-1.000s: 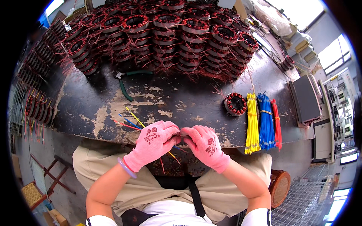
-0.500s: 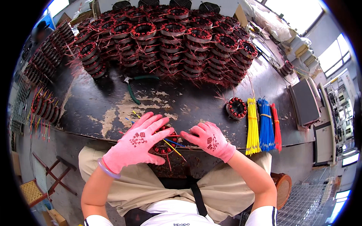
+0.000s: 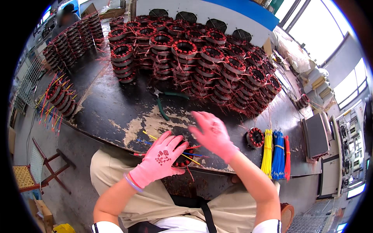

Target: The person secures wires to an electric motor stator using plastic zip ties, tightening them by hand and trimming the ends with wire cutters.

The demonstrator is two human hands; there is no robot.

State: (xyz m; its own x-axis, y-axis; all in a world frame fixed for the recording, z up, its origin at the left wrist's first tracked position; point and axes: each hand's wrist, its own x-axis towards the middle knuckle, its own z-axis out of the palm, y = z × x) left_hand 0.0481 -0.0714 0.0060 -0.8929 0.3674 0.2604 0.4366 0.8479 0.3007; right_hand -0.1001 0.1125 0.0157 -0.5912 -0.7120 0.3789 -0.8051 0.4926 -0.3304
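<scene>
My left hand (image 3: 161, 158), in a pink glove, lies flat with fingers stretched over a wound motor stator (image 3: 182, 160) at the table's near edge. It covers much of the stator. Yellow, blue and red lead wires (image 3: 190, 158) stick out from under the hand on both sides. My right hand (image 3: 211, 134), also in a pink glove, is raised to the right and beyond the stator, fingers extended and somewhat blurred, with nothing seen in them. Farther off, green-handled pliers (image 3: 162, 110) lie with their handles apart.
Tall stacks of stators (image 3: 202, 64) fill the far side of the table (image 3: 105, 112). One stator (image 3: 255, 138) sits at right beside yellow (image 3: 267, 155), blue (image 3: 278, 159) and red wire bundles (image 3: 287, 159). Stators with coloured leads (image 3: 60, 97) lie at left. A person (image 3: 66, 19) is far left.
My right hand has left the wires beside the stator and moved away from me, its fingers stretching out. My left hand stays over the stator. The whole view has shifted.
</scene>
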